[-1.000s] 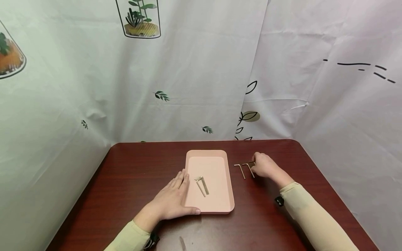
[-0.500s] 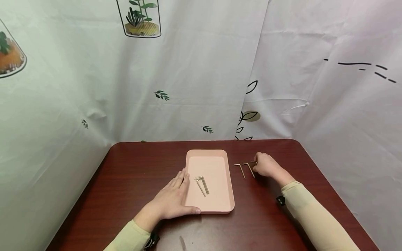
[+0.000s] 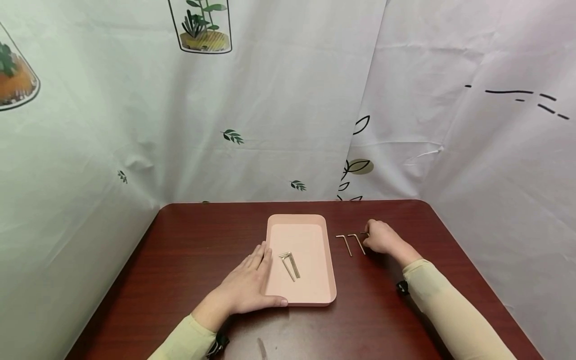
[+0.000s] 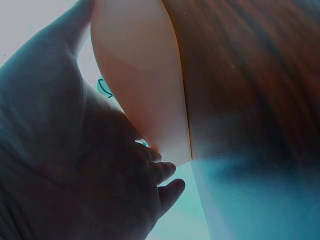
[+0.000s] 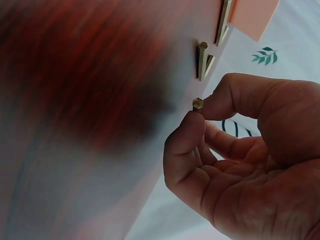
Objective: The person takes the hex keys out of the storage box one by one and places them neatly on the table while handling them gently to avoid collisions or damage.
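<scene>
In the head view a pink tray (image 3: 310, 270) lies on the table with a small cluster of L-shaped hex keys (image 3: 289, 265) inside it. My left hand (image 3: 245, 285) rests against the tray's left side, fingers straight, thumb on the front rim; the left wrist view shows the palm beside the tray wall (image 4: 145, 90). To the tray's right, my right hand (image 3: 381, 237) pinches another hex key (image 5: 198, 103) between thumb and index finger, its hexagonal end facing the right wrist camera. Most of that key is hidden by the fingers. Two more hex keys, a left one (image 3: 347, 246) and a right one (image 3: 359, 244), lie between hand and tray.
The dark red-brown table (image 3: 211, 235) has rounded far corners. White printed cloth (image 3: 279, 100) hangs behind it and along both sides. A small smudge (image 3: 262, 348) marks the table near the front.
My right hand has shifted slightly to the right over the last second, with the hex key in its pinch. The left hand, tray and other keys stay in place.
</scene>
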The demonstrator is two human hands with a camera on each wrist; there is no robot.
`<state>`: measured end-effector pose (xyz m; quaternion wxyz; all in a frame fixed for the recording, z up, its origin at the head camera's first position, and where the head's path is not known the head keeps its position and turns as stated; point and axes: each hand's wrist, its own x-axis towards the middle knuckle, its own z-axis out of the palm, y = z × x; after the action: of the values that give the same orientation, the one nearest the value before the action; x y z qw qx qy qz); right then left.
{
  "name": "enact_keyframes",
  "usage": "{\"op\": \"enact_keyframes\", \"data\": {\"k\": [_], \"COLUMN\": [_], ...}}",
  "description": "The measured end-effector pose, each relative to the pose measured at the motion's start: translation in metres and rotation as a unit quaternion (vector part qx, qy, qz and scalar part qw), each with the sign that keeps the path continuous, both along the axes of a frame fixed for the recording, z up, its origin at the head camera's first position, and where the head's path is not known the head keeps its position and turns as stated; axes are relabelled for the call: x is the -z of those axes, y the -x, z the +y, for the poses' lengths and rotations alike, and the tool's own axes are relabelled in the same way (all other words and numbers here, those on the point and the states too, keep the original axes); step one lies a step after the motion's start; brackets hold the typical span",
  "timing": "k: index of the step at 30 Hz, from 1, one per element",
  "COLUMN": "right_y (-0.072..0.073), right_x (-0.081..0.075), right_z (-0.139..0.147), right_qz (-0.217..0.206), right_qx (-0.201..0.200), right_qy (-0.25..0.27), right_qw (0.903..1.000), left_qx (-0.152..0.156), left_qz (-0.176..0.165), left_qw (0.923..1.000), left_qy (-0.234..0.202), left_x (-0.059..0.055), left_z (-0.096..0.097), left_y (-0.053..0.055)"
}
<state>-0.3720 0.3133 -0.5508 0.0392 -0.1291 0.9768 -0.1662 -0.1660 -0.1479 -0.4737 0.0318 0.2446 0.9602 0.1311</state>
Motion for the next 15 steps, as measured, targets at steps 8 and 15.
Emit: {"op": "enact_keyframes", "data": {"k": [8, 15], "right_y": [0.0013, 0.0024], "right_x": [0.0023, 0.003], "right_z": [-0.0026, -0.0061], "right_qz": [0.002, 0.002], "right_qx": [-0.006, -0.009], "right_qy": [-0.005, -0.002], "right_qw": [1.0, 1.0], "left_qx": [-0.002, 0.0], "left_qz": [-0.003, -0.001], "left_qw": [1.0, 1.0], "left_qy": [0.0, 0.0], "left_x": [0.0008, 0.0009], "left_z": [-0.0008, -0.0012], "left_y": [0.0, 0.0003]}}
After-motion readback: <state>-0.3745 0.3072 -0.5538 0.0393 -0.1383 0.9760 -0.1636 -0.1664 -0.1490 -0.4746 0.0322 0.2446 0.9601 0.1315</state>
